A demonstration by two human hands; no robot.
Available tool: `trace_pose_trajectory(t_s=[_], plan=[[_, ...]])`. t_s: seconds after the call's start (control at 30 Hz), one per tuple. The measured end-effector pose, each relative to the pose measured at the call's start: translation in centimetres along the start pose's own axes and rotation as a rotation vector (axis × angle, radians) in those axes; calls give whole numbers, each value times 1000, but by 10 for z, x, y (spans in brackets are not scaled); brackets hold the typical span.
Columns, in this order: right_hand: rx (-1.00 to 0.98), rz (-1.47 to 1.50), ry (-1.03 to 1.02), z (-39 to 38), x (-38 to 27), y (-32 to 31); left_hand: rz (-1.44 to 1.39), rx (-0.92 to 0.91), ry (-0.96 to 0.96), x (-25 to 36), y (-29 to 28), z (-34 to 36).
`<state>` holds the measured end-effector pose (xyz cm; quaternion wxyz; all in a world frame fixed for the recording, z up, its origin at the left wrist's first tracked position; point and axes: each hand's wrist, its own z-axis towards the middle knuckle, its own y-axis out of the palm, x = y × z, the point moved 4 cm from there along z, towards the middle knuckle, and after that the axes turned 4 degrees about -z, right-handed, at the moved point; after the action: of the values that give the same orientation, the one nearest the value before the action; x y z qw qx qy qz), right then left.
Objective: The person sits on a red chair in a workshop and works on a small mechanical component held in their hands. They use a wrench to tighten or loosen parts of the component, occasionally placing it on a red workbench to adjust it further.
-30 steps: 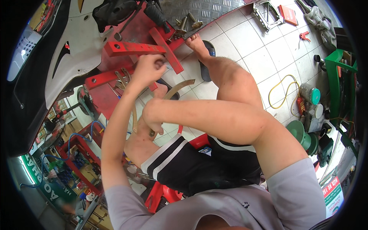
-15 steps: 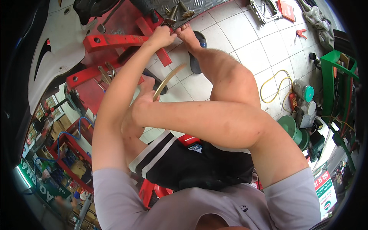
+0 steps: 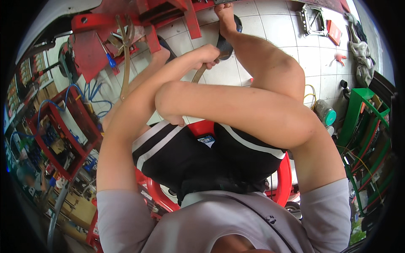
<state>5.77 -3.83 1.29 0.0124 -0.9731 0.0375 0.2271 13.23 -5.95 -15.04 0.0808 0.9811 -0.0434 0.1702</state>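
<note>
My crossed arms reach out over my lap and the tiled floor. My left hand [image 3: 206, 55] is closed around the upper end of a narrow, curved, tan strip [image 3: 198, 74], perhaps metal or a tool handle. The lower part of this strip passes behind my right forearm. My right hand [image 3: 169, 100] is curled at the strip's lower side; its fingers are mostly hidden. Left of my left forearm, a pair of long tan tongs-like tools [image 3: 126, 40] lies across a red metal plate, its lower end reaching down to my forearm.
A red metal frame [image 3: 164, 12] stands ahead. A screwdriver with a blue handle [image 3: 111, 60] lies on the red plate. Far right hold a metal bracket [image 3: 313, 20], a red box [image 3: 334, 32] and a green rack [image 3: 363, 101]. A red toolbox frame [image 3: 67, 126] stands left.
My left hand has come back from the red frame and taken hold of the curved strip's upper end. My view has shifted, and the tongs-like tool shows more fully.
</note>
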Motion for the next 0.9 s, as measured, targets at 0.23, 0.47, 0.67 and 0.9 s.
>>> trace_pose_trajectory(t_s=[0.23,0.47,0.67,0.9], plan=[[450,126,-106,-86,55,8,100,-91,308,-17,-40,10],[362,177,-107,-105,85,-3,125,65,394,-28,-69,-20],[459,201,33,-87,102,-10,205,100,494,-15,-64,-6],[701,77,164,-76,81,-34,340,346,590,-31,-73,-22]])
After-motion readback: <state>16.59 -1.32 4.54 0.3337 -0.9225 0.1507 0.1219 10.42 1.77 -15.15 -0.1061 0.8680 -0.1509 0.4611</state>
